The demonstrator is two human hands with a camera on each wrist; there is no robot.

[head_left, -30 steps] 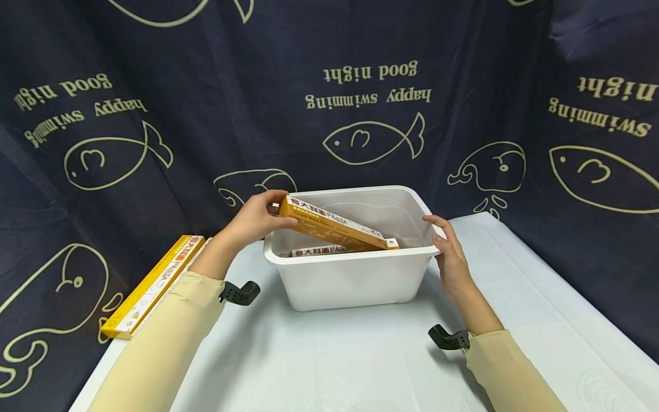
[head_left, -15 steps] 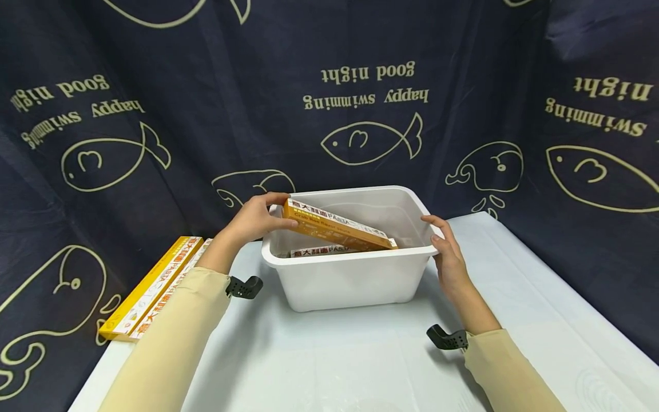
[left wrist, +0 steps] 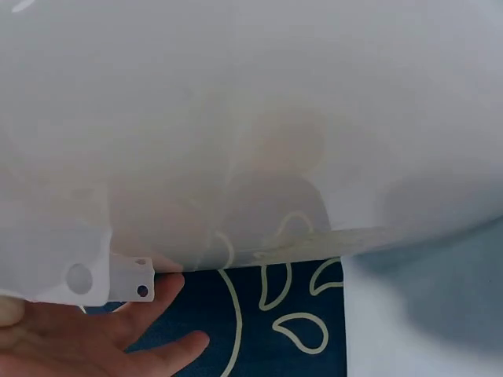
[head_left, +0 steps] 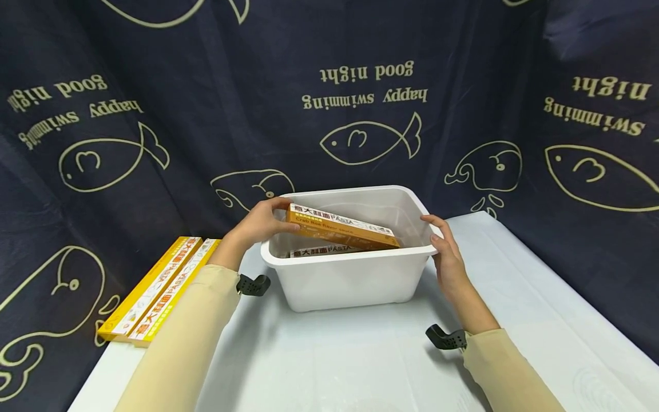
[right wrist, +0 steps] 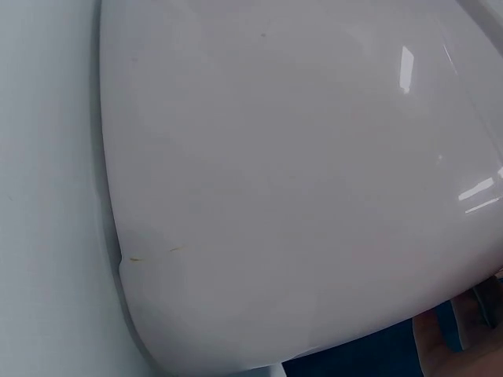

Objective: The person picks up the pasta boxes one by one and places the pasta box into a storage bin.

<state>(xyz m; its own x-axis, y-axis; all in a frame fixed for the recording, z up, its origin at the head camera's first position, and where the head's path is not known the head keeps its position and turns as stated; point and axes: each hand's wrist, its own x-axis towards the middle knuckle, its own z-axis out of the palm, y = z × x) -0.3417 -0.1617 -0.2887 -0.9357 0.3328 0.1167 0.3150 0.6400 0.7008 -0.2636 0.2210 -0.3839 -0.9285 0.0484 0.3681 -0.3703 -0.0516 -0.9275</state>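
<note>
In the head view my left hand grips the near-left end of a brown pasta box, thumb in front and fingers behind. The box slants down to the right inside a white plastic tub, its far end low near the front wall. Beneath it lies another pasta box, partly hidden by the tub's rim. My right hand holds the tub's right rim, fingers over the edge. The tub's outer wall fills most of the left wrist view, with fingers below it.
Two yellow and white pasta boxes lie side by side on the table's left, partly behind my left sleeve. The pale table extends in front of the tub. A dark blue printed curtain hangs close behind and to both sides.
My left hand has moved slightly right and down, lowering the held pasta box further into the tub at a flatter slant. The right hand stays on the rim.
</note>
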